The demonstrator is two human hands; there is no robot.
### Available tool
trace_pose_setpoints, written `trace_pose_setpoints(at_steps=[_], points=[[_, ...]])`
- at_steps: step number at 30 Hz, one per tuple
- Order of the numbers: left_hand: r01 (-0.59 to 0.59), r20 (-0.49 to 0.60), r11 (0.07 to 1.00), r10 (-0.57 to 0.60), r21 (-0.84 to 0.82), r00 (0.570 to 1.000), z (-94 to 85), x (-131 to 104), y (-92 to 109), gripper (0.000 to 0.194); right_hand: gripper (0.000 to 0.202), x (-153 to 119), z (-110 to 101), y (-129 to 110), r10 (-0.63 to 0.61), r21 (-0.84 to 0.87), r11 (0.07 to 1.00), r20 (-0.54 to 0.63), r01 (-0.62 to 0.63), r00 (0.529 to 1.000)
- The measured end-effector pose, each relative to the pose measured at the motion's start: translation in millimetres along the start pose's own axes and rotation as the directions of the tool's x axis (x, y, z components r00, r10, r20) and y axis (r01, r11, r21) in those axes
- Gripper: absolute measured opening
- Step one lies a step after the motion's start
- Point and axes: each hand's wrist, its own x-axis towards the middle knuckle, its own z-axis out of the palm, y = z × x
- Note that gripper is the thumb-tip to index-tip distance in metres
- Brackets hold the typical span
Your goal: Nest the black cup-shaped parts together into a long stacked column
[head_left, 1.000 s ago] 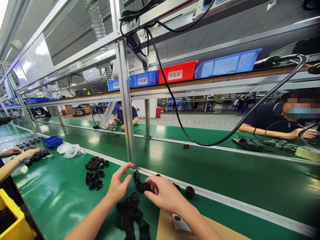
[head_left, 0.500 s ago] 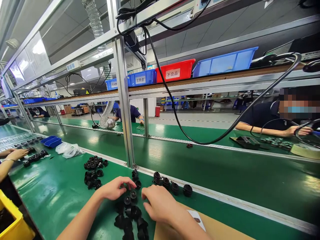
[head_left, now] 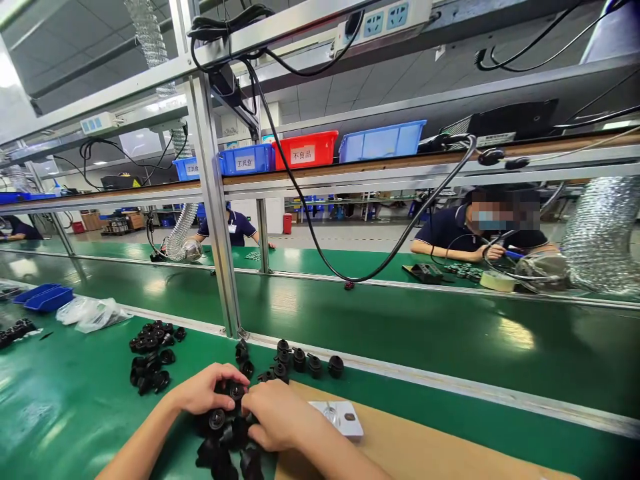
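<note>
Both hands rest on a heap of small round black plastic parts [head_left: 227, 433] that lies on the smooth, shiny green table mat [head_left: 75, 407], just in front of the silver metal post [head_left: 215, 200]. The left hand [head_left: 205, 390] is curled over the top of the heap with its fingertips touching one black part; I cannot tell if it has really gripped it. The right hand [head_left: 275, 413] is bent over the heap too, and its fingers are tucked under, so its grip is hidden. The heap is partly covered by the hands and cut off at the bottom edge. A short row of the same black parts [head_left: 305, 363] stands to the right of the post, and another bunch of black parts [head_left: 150, 353] sits to the left of it. A flat brown cardboard sheet [head_left: 425, 447] lies right of the heap, with a small white plastic tray [head_left: 337, 417] on it. Crinkly clear plastic bags [head_left: 90, 313] lie far left of the post. Half a second ago the hands were a bit apart over the heap; now they are close together.
</note>
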Motion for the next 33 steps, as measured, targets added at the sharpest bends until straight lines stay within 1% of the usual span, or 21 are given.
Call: trace_pose_setpoints(at_steps=[2, 4, 5, 6, 7, 9, 11, 13, 15, 17, 20, 22, 25, 28, 33], points=[[0.003, -0.060, 0.999, -0.007, -0.054, 0.998, 1.7, 2, -3, 0.052, 0.037, -2, 1, 3, -0.015, 0.022, 1.000, -0.004, 0.015, 1.000], [0.005, -0.142, 0.994, -0.020, -0.108, 0.990, 2.5, 3, -6, 0.058, 0.056, -2, 5, 4, -0.021, 0.057, 0.998, -0.007, 0.021, 1.000], [0.001, -0.186, 0.992, -0.025, -0.128, 0.982, 2.6, 4, -6, 0.060, 0.061, -1, 8, 3, -0.017, 0.079, 0.997, -0.012, 0.018, 1.000], [-0.005, -0.229, 0.990, -0.028, -0.142, 0.973, 2.5, 4, -6, 0.061, 0.061, 0, 11, 2, -0.012, 0.103, 0.995, -0.019, 0.014, 1.000], [-0.011, -0.273, 0.989, -0.030, -0.149, 0.962, 2.5, 5, -6, 0.061, 0.057, 1, 13, 1, -0.007, 0.126, 0.992, -0.028, 0.010, 1.000], [-0.024, -0.356, 0.988, -0.032, -0.150, 0.934, 2.7, 6, -5, 0.057, 0.043, 3, 15, -2, -0.001, 0.160, 0.987, -0.047, 0.009, 0.999], [-0.034, -0.424, 0.989, -0.030, -0.144, 0.905, 3.5, 7, -3, 0.051, 0.034, 3, 10, -2, 0.017, 0.189, 0.982, -0.071, -0.003, 0.997], [-0.054, -0.469, 0.988, -0.021, -0.145, 0.883, 5.6, 8, 0, 0.045, 0.033, -1, 0, 2, 0.068, 0.220, 0.975, -0.120, -0.040, 0.990], [-0.091, -0.490, 0.983, 0.001, -0.160, 0.872, 9.6, 8, 4, 0.044, 0.033, -6, -13, 9, 0.147, 0.262, 0.960, -0.191, -0.094, 0.971], [-0.137, -0.500, 0.974, 0.029, -0.181, 0.865, 16.0, 8, 9, 0.046, 0.031, -11, -26, 19, 0.223, 0.305, 0.942, -0.261, -0.139, 0.939], [-0.198, -0.524, 0.961, 0.069, -0.194, 0.849, 28.3, 8, 17, 0.047, 0.029, -14, -37, 28, 0.271, 0.366, 0.919, -0.321, -0.146, 0.908], [-0.227, -0.540, 0.956, 0.094, -0.185, 0.837, 35.6, 8, 21, 0.046, 0.030, -15, -40, 29, 0.269, 0.397, 0.910, -0.336, -0.123, 0.902], [-0.255, -0.544, 0.953, 0.128, -0.164, 0.829, 42.2, 9, 26, 0.044, 0.030, -14, -40, 27, 0.256, 0.425, 0.901, -0.350, -0.090, 0.901], [-0.265, -0.542, 0.952, 0.144, -0.151, 0.828, 44.8, 9, 28, 0.043, 0.029, -14, -38, 24, 0.248, 0.456, 0.888, -0.364, -0.060, 0.898], [-0.247, -0.556, 0.959, 0.132, -0.137, 0.821, 47.7, 11, 30, 0.040, 0.029, -12, -35, 25, 0.243, 0.473, 0.881, -0.409, -0.024, 0.880]])
